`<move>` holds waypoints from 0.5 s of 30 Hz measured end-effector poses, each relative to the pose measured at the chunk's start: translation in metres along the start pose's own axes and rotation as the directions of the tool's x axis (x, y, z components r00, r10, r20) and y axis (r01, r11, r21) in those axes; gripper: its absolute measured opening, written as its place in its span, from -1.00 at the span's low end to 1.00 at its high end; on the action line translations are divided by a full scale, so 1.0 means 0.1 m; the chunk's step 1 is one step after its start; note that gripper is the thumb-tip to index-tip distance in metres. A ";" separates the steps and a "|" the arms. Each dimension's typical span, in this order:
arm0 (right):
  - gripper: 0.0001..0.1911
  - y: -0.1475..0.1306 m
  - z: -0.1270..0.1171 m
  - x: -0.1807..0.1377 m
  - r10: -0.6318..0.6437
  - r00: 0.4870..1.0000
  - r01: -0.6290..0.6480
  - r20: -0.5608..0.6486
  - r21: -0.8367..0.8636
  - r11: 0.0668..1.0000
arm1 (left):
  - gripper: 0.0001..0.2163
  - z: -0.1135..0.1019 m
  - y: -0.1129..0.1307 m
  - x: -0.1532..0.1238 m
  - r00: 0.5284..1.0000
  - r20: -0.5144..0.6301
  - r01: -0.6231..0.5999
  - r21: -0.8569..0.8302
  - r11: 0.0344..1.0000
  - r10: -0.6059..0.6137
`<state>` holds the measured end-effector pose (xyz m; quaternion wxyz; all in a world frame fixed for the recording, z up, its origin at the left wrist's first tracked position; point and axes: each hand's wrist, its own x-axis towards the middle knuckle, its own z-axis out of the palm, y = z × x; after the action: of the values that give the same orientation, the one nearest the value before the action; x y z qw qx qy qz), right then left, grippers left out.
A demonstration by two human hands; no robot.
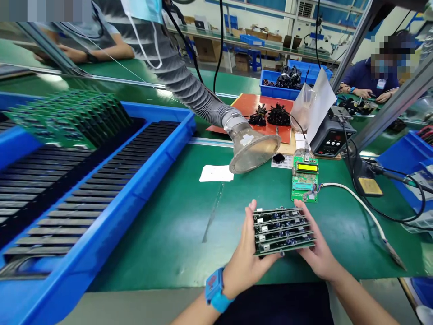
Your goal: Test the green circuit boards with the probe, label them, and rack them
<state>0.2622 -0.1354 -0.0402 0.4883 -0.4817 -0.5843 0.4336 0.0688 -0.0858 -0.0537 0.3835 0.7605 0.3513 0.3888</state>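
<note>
Between my two hands is a stack of several circuit boards [284,230], held by its sides just above the green bench mat. My left hand [248,248], with a blue wrist strap [216,289] behind it, closes on the stack's left end, thumb along the near edge. On the opposite end my right hand [314,246] grips the boards with its fingers along the side. White connectors show at the boards' left edges. Just beyond the stack lies a green test board [304,180] with a lit yellow display [307,167] and a grey cable.
At left, a blue tray [135,203] with black slotted racks holds a row of green boards [74,115]. A fume extraction hose [199,95] hangs over the bench. A soldering station [333,135] stands at back right. Co-workers sit across the bench.
</note>
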 end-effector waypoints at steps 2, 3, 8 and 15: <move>-0.27 0.08 0.01 0.02 0.003 0.999 -0.003 0.044 0.007 1.000 | 0.14 0.00 0.03 0.04 0.996 0.015 0.088 -0.061 0.994 -0.087; -0.25 0.12 0.02 0.04 0.006 0.998 -0.007 0.059 0.021 1.000 | 0.18 0.00 0.04 0.06 0.992 0.027 0.122 -0.093 0.988 -0.120; 0.09 0.21 0.09 0.06 0.040 0.996 -0.041 0.081 0.020 0.999 | 0.25 -0.02 0.03 0.06 0.990 0.050 0.137 -0.245 0.960 -0.128; 0.15 0.06 0.09 0.10 0.029 0.996 -0.023 0.081 -0.068 0.997 | 0.16 -0.05 0.08 0.07 0.986 0.115 0.150 -0.275 0.950 -0.123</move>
<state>0.2539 -0.1252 -0.0463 0.4420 -0.4872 -0.6118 0.4394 0.0694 -0.0814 -0.0426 0.5308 0.6896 0.3249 0.3703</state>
